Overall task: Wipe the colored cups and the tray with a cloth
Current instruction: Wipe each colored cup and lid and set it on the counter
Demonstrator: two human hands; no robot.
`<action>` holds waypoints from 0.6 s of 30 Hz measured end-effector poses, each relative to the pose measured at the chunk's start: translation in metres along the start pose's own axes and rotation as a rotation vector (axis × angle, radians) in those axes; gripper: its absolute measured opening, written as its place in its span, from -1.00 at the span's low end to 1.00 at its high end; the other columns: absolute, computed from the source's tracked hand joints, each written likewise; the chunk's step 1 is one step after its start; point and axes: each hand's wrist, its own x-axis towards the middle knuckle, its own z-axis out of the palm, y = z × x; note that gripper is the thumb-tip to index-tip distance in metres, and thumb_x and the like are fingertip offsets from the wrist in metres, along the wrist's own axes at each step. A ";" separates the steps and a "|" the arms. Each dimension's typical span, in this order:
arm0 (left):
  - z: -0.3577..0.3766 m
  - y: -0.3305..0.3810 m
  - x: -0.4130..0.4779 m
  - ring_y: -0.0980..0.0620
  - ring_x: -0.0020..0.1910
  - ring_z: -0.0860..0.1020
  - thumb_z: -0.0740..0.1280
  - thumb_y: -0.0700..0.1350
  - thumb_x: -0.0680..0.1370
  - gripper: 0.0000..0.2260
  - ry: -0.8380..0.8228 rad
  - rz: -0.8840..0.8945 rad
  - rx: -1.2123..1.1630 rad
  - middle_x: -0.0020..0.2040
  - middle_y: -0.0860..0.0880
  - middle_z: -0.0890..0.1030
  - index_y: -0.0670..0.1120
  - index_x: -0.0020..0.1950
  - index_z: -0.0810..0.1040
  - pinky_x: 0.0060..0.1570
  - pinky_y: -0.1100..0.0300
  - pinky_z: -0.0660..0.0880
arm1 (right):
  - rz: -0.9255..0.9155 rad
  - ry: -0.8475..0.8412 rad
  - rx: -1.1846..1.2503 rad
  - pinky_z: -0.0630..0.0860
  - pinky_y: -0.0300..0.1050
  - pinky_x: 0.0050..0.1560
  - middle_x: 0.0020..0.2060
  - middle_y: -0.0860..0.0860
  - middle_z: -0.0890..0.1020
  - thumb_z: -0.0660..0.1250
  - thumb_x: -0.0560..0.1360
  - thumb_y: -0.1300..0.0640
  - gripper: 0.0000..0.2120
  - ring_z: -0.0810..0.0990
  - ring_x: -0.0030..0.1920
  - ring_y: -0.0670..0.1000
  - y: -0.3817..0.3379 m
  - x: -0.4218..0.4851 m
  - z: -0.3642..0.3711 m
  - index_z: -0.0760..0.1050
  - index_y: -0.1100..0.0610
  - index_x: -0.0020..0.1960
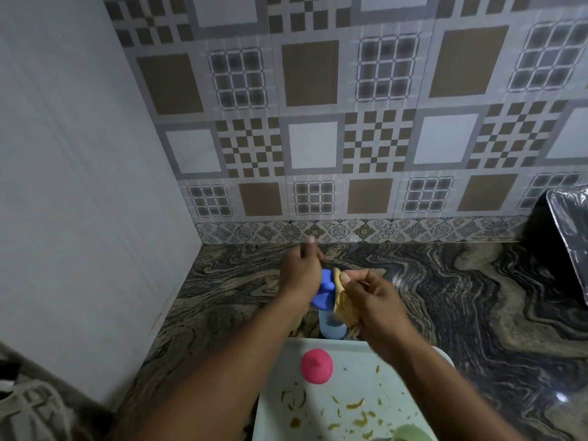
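My left hand [300, 273] grips a blue cup [324, 289] above the marbled counter. My right hand [370, 296] holds a tan cloth [342, 300] bunched against the cup's right side. Below them a pale blue cup [332, 327] stands on the counter just behind the tray. The pale tray [375, 370] lies at the bottom of the view, smeared with yellow-brown food bits. A pink cup [317, 366] sits upside down on the tray's far left part. A green cup [410, 433] shows at the bottom edge, partly cut off.
A patterned tile wall [318, 138] closes the back and a plain wall [79, 186] the left. A shiny steel tray [571, 230] leans at the right edge. Marbled counter [477, 297] stretches to the right of the hands.
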 end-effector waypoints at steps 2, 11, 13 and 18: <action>0.008 0.006 -0.010 -0.07 -0.31 0.50 0.08 0.07 0.72 -0.54 0.297 0.051 -0.129 -0.27 -0.12 0.54 -0.25 0.00 0.60 -0.33 0.13 0.29 | -0.062 0.183 0.058 0.59 0.10 -0.12 -0.15 0.21 0.67 0.35 0.59 0.19 -0.94 0.63 -0.17 0.13 0.016 -0.009 0.020 0.54 0.19 -0.01; -0.008 -0.001 0.004 -0.01 -0.35 0.45 0.13 0.20 0.67 -0.52 -0.174 -0.158 0.010 -0.32 -0.06 0.53 -0.08 -0.27 0.52 -0.30 0.16 0.33 | 0.066 -0.079 -0.045 0.55 -0.08 -0.42 -0.33 0.24 0.61 0.30 0.61 0.25 -0.90 0.57 -0.43 0.11 -0.012 0.006 -0.008 0.51 0.28 -0.05; 0.002 0.008 -0.005 -0.01 -0.35 0.42 0.10 0.06 0.71 -0.58 0.138 0.005 -0.017 -0.31 -0.08 0.49 -0.13 -0.20 0.51 -0.34 0.14 0.27 | -0.007 0.077 -0.024 0.57 -0.05 -0.34 -0.24 0.19 0.66 0.32 0.61 0.21 -0.91 0.62 -0.32 0.08 -0.002 0.000 0.010 0.53 0.24 -0.03; 0.010 -0.005 -0.006 -0.20 -0.23 0.54 0.12 0.15 0.69 -0.54 0.166 -0.159 -0.125 -0.21 -0.20 0.58 -0.10 -0.27 0.45 -0.25 0.11 0.36 | 0.055 0.276 0.042 0.59 0.08 -0.15 -0.17 0.21 0.68 0.31 0.62 0.16 -0.87 0.64 -0.19 0.17 0.027 -0.009 0.021 0.53 0.23 0.03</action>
